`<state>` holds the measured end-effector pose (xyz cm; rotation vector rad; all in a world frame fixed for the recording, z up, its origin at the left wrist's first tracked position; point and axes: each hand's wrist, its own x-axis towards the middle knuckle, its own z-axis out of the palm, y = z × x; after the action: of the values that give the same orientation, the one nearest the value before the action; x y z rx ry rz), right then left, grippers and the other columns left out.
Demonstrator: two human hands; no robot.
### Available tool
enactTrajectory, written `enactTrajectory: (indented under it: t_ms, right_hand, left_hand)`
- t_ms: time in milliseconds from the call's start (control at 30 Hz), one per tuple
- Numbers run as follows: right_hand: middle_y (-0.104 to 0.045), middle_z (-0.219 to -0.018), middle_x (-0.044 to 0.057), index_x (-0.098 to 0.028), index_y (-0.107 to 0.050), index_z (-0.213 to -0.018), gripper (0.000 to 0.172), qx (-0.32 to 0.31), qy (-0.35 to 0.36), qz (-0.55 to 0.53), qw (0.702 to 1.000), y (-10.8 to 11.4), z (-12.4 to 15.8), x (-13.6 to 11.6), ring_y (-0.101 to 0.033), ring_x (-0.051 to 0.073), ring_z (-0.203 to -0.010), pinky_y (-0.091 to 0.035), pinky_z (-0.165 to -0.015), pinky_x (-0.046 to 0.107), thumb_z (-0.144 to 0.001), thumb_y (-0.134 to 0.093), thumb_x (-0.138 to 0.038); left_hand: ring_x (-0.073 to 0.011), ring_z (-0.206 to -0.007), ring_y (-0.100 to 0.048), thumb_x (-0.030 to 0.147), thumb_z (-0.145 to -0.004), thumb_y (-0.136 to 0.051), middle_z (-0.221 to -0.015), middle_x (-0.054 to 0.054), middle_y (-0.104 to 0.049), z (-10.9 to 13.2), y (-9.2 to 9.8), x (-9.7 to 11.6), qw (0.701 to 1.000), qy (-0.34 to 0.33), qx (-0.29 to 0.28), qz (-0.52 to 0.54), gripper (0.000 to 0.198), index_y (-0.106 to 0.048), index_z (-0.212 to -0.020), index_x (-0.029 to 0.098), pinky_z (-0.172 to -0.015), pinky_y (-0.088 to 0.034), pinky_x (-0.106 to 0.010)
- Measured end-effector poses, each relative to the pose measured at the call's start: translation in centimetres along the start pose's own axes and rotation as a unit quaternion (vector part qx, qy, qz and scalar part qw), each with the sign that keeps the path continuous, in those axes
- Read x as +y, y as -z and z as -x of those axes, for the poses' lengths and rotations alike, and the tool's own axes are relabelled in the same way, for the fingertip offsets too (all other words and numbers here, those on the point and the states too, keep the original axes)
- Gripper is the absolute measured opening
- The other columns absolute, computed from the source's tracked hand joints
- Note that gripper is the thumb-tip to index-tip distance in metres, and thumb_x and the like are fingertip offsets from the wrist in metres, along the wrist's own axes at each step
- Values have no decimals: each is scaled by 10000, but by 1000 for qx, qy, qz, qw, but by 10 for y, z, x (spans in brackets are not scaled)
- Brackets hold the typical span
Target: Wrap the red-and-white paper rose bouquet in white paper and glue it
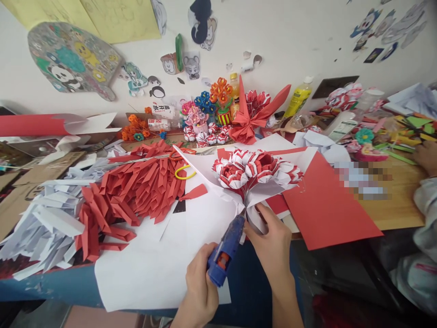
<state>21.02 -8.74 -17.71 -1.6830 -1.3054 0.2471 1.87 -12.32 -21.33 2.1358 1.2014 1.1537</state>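
Note:
My left hand is wrapped round a blue glue gun, its nozzle pointing up to the gathered base of a paper bouquet. The bouquet's red-and-white paper flowers stand on thin stems inside a white paper wrapper. Closed on the lower part of that wrapper is my right hand, just right of the nozzle. Whether the nozzle touches the paper, I cannot tell. A large white sheet lies under and left of the bouquet. To the right rests a red paper sheet.
Folded red paper pieces and white ones are heaped at left, beside yellow-handled scissors. Paper and beaded flowers, a yellow bottle and a white bottle line the wall. Another person's sleeve shows at the right edge.

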Motion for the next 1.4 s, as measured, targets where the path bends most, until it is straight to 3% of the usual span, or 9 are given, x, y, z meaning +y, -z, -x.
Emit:
enactTrajectory:
  t_ms: [167, 433, 633, 833, 1000, 1133, 1300, 1400]
  right_hand:
    - [-718, -867, 57, -153, -670, -1061, 290, 18, 27, 11, 999, -1, 0, 2, -650, 185, -750, -511, -687, 271, -869, -643, -368]
    - [-694, -845, 38, -158, -672, -1051, 344, 1, 0, 4, 1000, 0, 1, 2, -630, 165, -743, -497, -699, 252, -857, -682, -441]
    - [-703, -938, 52, -170, -651, -1110, 382, -37, -15, -9, 999, 3, 1, 4, -651, 189, -831, -506, -737, 264, -843, -688, -441]
    - [-705, -1036, 55, -202, -640, -1158, 406, -70, -37, -23, 997, 10, 2, 7, -661, 213, -906, -514, -774, 276, -821, -706, -418]
    - [-707, -1032, 42, -221, -653, -1150, 387, -65, -53, -25, 996, 12, 0, 9, -659, 211, -907, -509, -771, 266, -825, -694, -428]
    - [-710, -994, 53, -198, -655, -1118, 392, -67, -52, -18, 996, 12, -1, 10, -658, 218, -877, -511, -760, 276, -823, -678, -454]
    - [-720, -1008, 60, -193, -661, -1097, 401, -65, -52, -23, 996, 12, 0, 12, -667, 225, -886, -516, -754, 281, -812, -675, -474]
    - [-723, -1002, 70, -181, -666, -1099, 436, -56, -57, -31, 996, 10, 0, 14, -670, 236, -886, -524, -782, 300, -794, -683, -492]
  left_hand:
    - [-193, -788, -694, 343, -1027, -283, -967, -107, -694, -1, 0, 1, 1000, 10, -4, 4, 349, -513, -1236, 183, -649, -544, -265]
    - [-237, -956, -698, 320, -1021, -308, -1098, -143, -685, 9, 0, -1, 999, 10, 35, -21, 380, -503, -1315, 179, -769, -562, -325]
    - [-210, -806, -664, 330, -1030, -305, -977, -114, -679, 2, -1, 15, 998, 1, 54, -11, 400, -516, -1346, 205, -661, -526, -305]
    - [-198, -786, -605, 235, -1001, -404, -1046, -127, -653, -6, 38, -9, 985, -64, 110, -115, 432, -485, -1421, 174, -667, -478, -307]
    - [-195, -788, -567, 165, -968, -495, -939, -78, -651, -29, 75, -32, 973, -57, 26, -221, 446, -487, -1413, 189, -706, -444, -305]
    - [-208, -801, -563, 222, -987, -490, -924, -70, -660, -44, 87, -39, 964, -48, -21, -262, 373, -532, -1356, 191, -702, -414, -312]
    - [-215, -844, -585, 254, -1009, -442, -982, -75, -679, -50, 96, -46, 966, -21, -4, -257, 338, -564, -1317, 190, -733, -403, -319]
    - [-211, -814, -573, 271, -1014, -429, -931, -70, -670, -53, 99, -49, 966, -18, -26, -257, 340, -578, -1306, 183, -719, -392, -317]
